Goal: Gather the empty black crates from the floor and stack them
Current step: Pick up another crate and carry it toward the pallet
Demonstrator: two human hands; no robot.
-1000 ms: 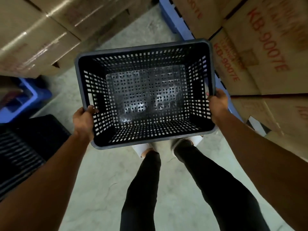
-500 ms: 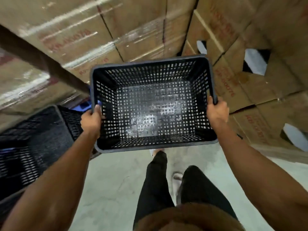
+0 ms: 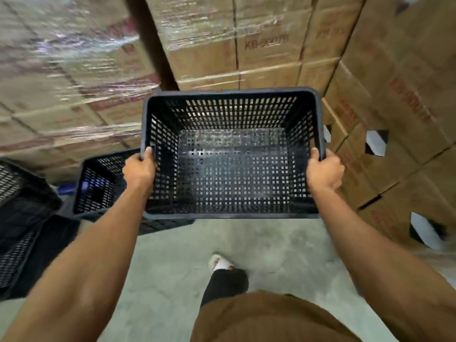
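Both my hands are clamped on one empty black crate (image 3: 232,154), one on each short side: my left hand (image 3: 139,169) curls over the left rim with the thumb lying along the top edge, and my right hand (image 3: 324,170) wraps the right rim in the same way. I hold the crate in the air in front of me, well above the concrete floor (image 3: 222,243), with its open top facing up at me, so I look straight down through the perforated walls to the gridded bottom, which has nothing in it. Its far rim sits close against a wall of stacked cardboard boxes (image 3: 271,45) printed with red lettering; some of those on the left are wrapped in shiny plastic film, and that part is blurred. More boxes (image 3: 394,119) rise on my right, a few with torn openings showing white. To my left, lower than the crate I carry and partly hidden behind my left forearm, a second black crate (image 3: 103,183) stands open side up on the floor, and something blue shows through its mesh. Further left, at the edge of view, are more black crates (image 3: 22,218); I cannot tell how they are set on each other. Below the crate, my one visible foot in a white sandal (image 3: 219,262) is on the floor.
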